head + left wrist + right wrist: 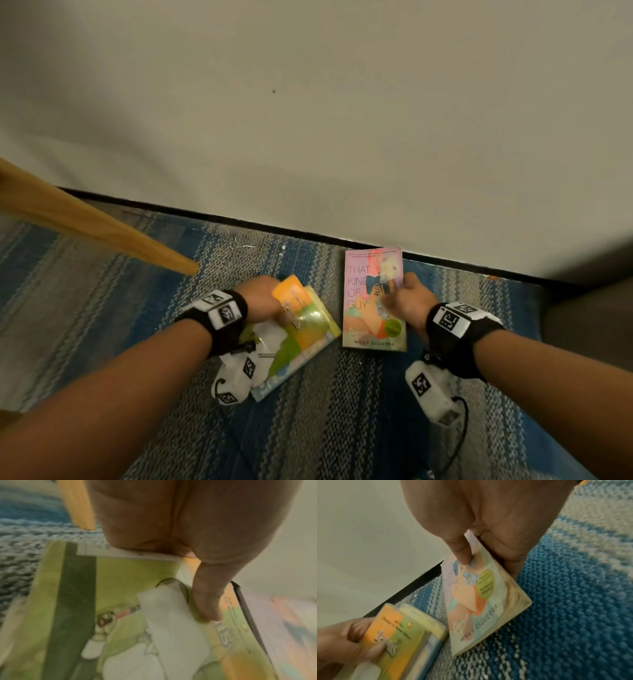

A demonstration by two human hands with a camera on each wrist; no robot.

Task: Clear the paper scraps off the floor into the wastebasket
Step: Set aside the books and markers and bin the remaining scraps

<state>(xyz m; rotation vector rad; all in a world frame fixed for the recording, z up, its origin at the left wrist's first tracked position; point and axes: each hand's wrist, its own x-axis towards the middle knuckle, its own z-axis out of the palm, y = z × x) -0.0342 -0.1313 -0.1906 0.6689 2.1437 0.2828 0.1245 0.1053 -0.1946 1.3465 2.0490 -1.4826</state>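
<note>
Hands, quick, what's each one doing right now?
Left hand: closed, gripping the green-and-orange illustrated book.
Right hand: closed, pinching the pink paperback book titled "That Kind of Guy".

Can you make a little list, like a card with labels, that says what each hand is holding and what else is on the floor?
left hand: grips the green and orange book by its top end, thumb on the cover
right hand: pinches the right edge of the pink book, thumb on the cover
books: side by side on the carpet, apart
white paper: lying on the green and orange book's cover
carpet: blue and grey stripes
tiny white scraps: near the wall
wooden leg: at left
wastebasket: not in view
</note>
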